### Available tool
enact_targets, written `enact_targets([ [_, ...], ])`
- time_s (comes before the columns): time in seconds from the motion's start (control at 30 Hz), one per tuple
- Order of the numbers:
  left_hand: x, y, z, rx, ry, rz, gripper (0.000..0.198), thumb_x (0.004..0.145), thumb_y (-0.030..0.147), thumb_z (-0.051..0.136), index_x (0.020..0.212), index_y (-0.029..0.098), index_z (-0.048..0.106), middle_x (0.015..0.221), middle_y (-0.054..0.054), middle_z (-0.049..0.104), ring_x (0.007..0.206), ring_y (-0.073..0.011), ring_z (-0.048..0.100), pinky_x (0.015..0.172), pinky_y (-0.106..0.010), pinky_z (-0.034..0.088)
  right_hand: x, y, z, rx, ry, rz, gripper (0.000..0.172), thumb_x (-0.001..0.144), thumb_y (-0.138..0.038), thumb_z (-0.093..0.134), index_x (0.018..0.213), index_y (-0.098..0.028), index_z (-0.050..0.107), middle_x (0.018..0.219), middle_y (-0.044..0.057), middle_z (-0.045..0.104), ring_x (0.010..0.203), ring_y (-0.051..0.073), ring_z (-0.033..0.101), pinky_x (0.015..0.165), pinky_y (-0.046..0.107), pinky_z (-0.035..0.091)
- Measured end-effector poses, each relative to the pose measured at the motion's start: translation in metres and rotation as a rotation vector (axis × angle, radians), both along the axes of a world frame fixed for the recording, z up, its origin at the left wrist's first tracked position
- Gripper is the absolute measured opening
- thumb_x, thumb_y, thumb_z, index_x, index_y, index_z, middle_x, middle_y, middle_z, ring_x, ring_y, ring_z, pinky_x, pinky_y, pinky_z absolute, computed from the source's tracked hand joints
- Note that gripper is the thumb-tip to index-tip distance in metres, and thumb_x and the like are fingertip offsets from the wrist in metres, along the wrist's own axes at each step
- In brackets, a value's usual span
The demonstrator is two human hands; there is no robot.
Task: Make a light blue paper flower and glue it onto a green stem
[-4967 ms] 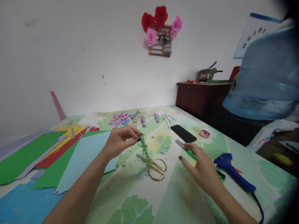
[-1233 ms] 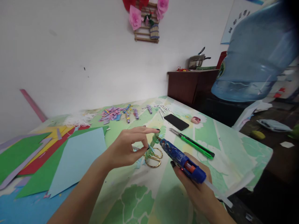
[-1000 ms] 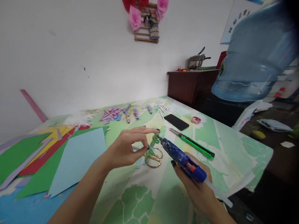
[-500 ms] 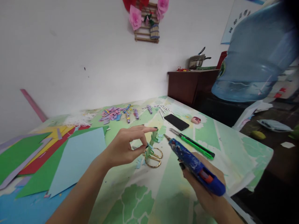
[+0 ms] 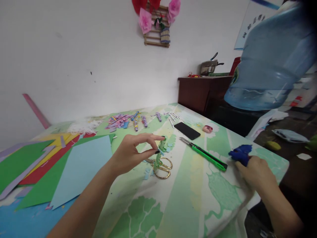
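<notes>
My left hand (image 5: 138, 152) is closed in a pinch on a slim green paper tube (image 5: 158, 161), with a small light-blue paper piece (image 5: 161, 152) at its side by the thumb. The tube stands tilted, and one fingertip rests at its top. Gold-handled scissors (image 5: 162, 174) lie right behind and beside it, among light-blue paper scraps (image 5: 148, 174). At the table's right edge, my right hand (image 5: 257, 172) grips a blue glue gun (image 5: 240, 153), partly blurred by motion. A green utility knife (image 5: 210, 157) lies between the two hands, nearer the right one.
Coloured paper sheets (image 5: 84, 168) cover the left side. Farther back are a pile of paper strips (image 5: 118, 121), several patterned paper tubes (image 5: 144, 121), white sticks (image 5: 171, 121), a black phone (image 5: 187, 130) and a small pink case (image 5: 207, 128). A large water bottle (image 5: 267, 66) stands beyond the right edge.
My right hand has carried the glue gun away from the green tube, out to the right edge of the table. My left hand stays at the tube, its pinch shifted slightly.
</notes>
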State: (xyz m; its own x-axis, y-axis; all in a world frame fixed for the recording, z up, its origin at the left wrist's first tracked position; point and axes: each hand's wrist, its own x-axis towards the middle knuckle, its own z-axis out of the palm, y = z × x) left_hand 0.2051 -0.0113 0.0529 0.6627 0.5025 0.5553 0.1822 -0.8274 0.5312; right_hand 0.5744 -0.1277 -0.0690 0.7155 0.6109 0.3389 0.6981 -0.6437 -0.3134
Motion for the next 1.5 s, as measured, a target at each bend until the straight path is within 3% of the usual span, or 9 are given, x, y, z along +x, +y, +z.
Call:
enact_targets([
  [0.07,0.001,0.000,0.000,-0.007,-0.017,0.010,0.010,0.076,0.012,0.059,0.071,0.020,0.061,0.102,-0.005,0.070,0.102,-0.0225,0.062,0.087,-0.038,0.052,-0.011,-0.002,0.000,-0.048,-0.066,-0.046,0.042,0.077,-0.043,0.047,0.101,-0.010,0.058,0.102,0.031,0.053,0.099,0.048,0.049,0.068,0.053,0.038],
  [0.13,0.001,-0.001,-0.001,-0.020,-0.028,0.023,0.011,0.075,0.010,0.059,0.070,0.020,0.061,0.100,-0.005,0.071,0.101,-0.0222,0.062,0.085,-0.037,0.053,-0.038,-0.002,0.006,0.084,-0.160,-0.019,0.043,0.077,-0.034,0.049,0.111,-0.009,0.053,0.119,0.029,0.045,0.112,0.051,0.038,0.079,0.060,0.034],
  [0.27,0.002,0.000,-0.002,-0.038,-0.034,0.044,0.013,0.075,0.009,0.059,0.070,0.020,0.062,0.098,-0.004,0.071,0.100,-0.0212,0.063,0.086,-0.036,0.052,-0.111,0.008,0.023,0.390,0.029,0.689,0.041,0.081,-0.025,0.048,0.121,-0.019,0.042,0.123,0.016,0.047,0.118,0.031,0.041,0.095,0.050,0.035],
  [0.33,0.002,0.000,-0.002,-0.037,-0.034,0.045,0.013,0.076,0.008,0.059,0.069,0.020,0.062,0.098,-0.004,0.071,0.099,-0.0206,0.063,0.087,-0.036,0.051,-0.143,0.018,0.030,0.377,0.270,0.946,0.044,0.082,-0.026,0.049,0.124,-0.021,0.038,0.128,0.012,0.045,0.119,0.026,0.042,0.095,0.045,0.039],
  [0.47,0.003,-0.001,-0.002,-0.032,-0.041,0.030,0.014,0.076,0.008,0.058,0.069,0.020,0.062,0.097,-0.004,0.071,0.099,-0.0201,0.063,0.089,-0.036,0.050,-0.183,0.041,0.040,0.363,0.512,1.152,0.048,0.078,-0.025,0.057,0.123,-0.022,0.042,0.125,0.009,0.051,0.114,0.023,0.047,0.095,0.041,0.040],
  [0.83,0.001,-0.001,-0.002,-0.041,-0.038,-0.003,0.012,0.077,0.011,0.059,0.071,0.021,0.063,0.094,-0.004,0.071,0.103,-0.0226,0.061,0.091,-0.040,0.049,-0.209,0.064,0.037,0.532,0.518,1.092,0.017,0.075,-0.012,0.050,0.090,-0.020,0.054,0.088,0.002,0.063,0.083,0.017,0.057,0.073,0.029,0.044],
  [1.03,-0.001,-0.002,0.000,-0.001,-0.089,0.046,0.011,0.077,0.011,0.060,0.073,0.021,0.064,0.105,-0.005,0.067,0.099,-0.0217,0.061,0.087,-0.037,0.049,-0.208,0.063,0.037,0.629,0.419,1.030,0.013,0.079,-0.014,0.048,0.089,-0.020,0.053,0.082,0.001,0.061,0.079,0.015,0.056,0.069,0.027,0.043],
  [1.27,-0.001,-0.002,0.006,0.143,-0.059,0.052,0.010,0.074,0.012,0.063,0.073,0.021,0.066,0.076,-0.003,0.064,0.073,-0.0168,0.061,0.067,-0.031,0.049,-0.205,0.060,0.036,0.755,0.265,1.001,0.016,0.082,-0.014,0.045,0.094,-0.019,0.054,0.085,0.006,0.061,0.082,0.020,0.054,0.072,0.033,0.044],
  [1.5,0.001,-0.005,0.005,0.119,-0.006,-0.029,0.011,0.076,0.011,0.060,0.073,0.020,0.065,0.071,-0.003,0.066,0.070,-0.0163,0.060,0.064,-0.029,0.048,-0.205,0.059,0.034,0.769,0.183,1.015,0.017,0.082,-0.014,0.045,0.097,-0.019,0.054,0.084,0.007,0.061,0.083,0.021,0.053,0.074,0.036,0.045],
])
